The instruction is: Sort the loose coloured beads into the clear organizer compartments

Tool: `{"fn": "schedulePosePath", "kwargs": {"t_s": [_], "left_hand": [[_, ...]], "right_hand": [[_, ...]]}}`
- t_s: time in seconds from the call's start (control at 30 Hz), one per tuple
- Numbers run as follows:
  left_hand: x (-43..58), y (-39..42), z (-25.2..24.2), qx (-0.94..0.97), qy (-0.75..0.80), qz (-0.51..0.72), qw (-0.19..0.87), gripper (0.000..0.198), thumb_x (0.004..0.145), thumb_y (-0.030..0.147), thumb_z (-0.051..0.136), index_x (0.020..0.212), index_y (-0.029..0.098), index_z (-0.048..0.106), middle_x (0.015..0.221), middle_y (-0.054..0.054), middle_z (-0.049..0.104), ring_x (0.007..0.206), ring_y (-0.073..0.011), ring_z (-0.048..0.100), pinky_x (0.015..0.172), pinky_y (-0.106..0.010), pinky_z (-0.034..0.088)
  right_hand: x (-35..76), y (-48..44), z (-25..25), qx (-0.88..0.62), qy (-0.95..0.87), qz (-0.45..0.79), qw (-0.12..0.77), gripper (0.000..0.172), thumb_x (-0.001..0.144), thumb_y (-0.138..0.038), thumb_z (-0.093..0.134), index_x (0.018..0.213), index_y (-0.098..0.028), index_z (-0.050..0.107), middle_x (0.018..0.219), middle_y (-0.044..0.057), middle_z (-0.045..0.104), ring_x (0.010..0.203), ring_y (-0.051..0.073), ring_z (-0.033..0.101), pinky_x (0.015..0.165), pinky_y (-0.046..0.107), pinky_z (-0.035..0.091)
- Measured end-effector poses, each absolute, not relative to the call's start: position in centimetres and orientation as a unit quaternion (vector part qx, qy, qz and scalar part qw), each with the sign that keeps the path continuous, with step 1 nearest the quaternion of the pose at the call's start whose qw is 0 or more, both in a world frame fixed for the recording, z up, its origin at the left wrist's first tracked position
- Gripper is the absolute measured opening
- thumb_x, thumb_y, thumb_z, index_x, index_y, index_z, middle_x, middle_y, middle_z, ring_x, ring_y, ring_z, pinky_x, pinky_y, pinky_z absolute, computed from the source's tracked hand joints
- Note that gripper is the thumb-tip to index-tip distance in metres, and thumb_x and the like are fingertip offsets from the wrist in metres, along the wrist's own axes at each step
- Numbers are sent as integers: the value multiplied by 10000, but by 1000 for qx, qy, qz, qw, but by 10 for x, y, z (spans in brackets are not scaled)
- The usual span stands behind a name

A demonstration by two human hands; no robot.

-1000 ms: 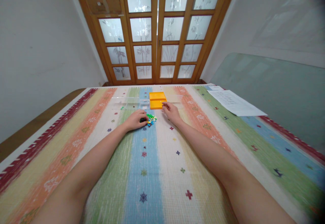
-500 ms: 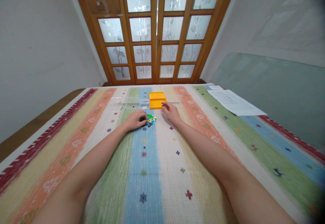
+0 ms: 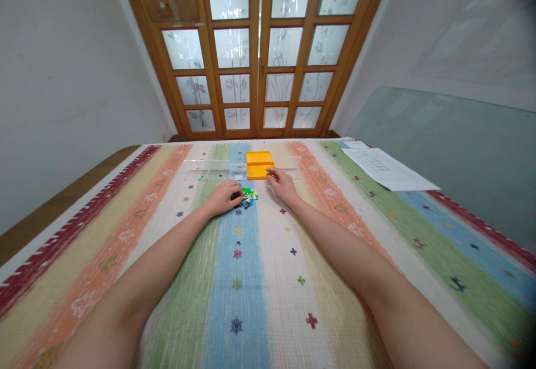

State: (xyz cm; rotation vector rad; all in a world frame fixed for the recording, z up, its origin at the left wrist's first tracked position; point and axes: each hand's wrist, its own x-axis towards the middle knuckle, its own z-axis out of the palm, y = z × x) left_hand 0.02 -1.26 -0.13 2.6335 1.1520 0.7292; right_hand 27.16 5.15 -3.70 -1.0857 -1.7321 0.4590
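Observation:
A small heap of tiny plastic pieces (image 3: 250,195), green, blue, pale yellow and dark, lies on the tablecloth. At its left edge rests my left hand (image 3: 225,197), its fingers curled in toward the thumb. Whatever those fingers hold is too small to make out. My right hand (image 3: 283,185) hovers at the front right corner of an opened orange box (image 3: 259,158), thumb and fingers bent together. Anything between these fingertips cannot be made out either.
Left of the orange box stands a clear compartment case (image 3: 213,169) with a few small bits inside. A clear lid or tray (image 3: 290,162) lies to the right. Printed paper sheets (image 3: 387,169) lie at the table's right side. Beyond the striped tablecloth (image 3: 288,302) are wooden glazed doors (image 3: 258,51).
My left hand's fingers have shifted very slightly at the heap's edge. My right hand, the orange box and the clear case look the same.

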Motion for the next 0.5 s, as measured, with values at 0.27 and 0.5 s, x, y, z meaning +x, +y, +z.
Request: {"fn": "schedulePosePath", "kwargs": {"t_s": [0.27, 0.5], "left_hand": [[-2, -10, -7, 848, 427, 288, 122, 144, 941, 324, 618, 947, 212, 709, 958, -59, 719, 918, -230, 633, 841, -357, 479], [-1, -9, -7, 830, 445, 307, 138, 152, 941, 328, 613, 953, 207, 705, 970, -53, 734, 872, -211, 641, 814, -342, 484]], "right_hand": [[272, 49, -35, -450, -717, 194, 495, 317, 918, -285, 559, 1185, -208, 711, 1132, 96, 758, 891, 220, 697, 855, 388, 569], [272, 48, -34, -448, -719, 191, 496, 316, 917, -294, 555, 1175, -200, 712, 1112, 99, 759, 865, 219, 693, 845, 389, 563]]}}
